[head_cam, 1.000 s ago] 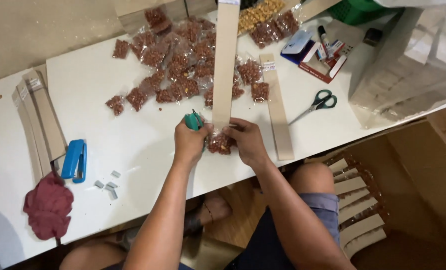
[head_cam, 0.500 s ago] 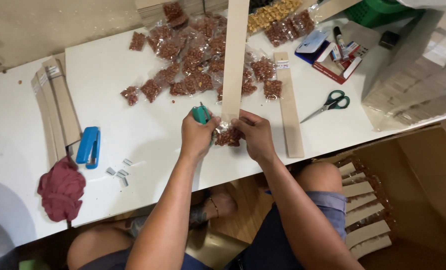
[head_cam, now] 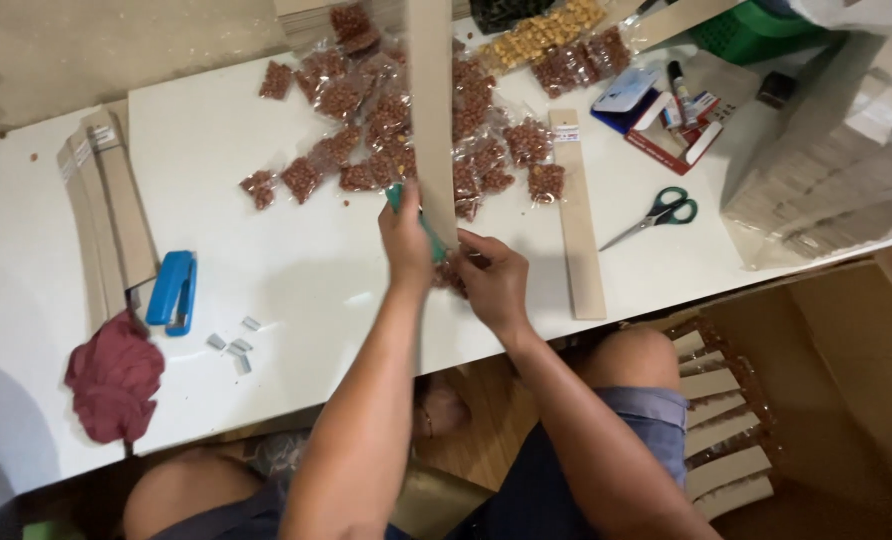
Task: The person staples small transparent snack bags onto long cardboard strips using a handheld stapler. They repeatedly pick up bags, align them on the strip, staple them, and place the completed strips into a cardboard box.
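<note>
Head view: a small clear packet of reddish-brown nuts (head_cam: 453, 272) sits at the lower end of a long upright tan cardboard strip (head_cam: 432, 110), above the white table (head_cam: 296, 270). The right hand (head_cam: 494, 283) is closed around the packet. The left hand (head_cam: 407, 238) grips a green stapler (head_cam: 418, 215), apparently clamped on the strip. Behind lie many more nut packets (head_cam: 396, 130); a cardboard box (head_cam: 826, 400) at right holds finished strips (head_cam: 721, 440).

Cardboard strip (head_cam: 431, 110): long, tan, upright, running far from hands. Green stapler (head_cam: 421, 220): against strip's near end. Nut packet (head_cam: 454, 272): clear, brown contents, at strip's base.
</note>
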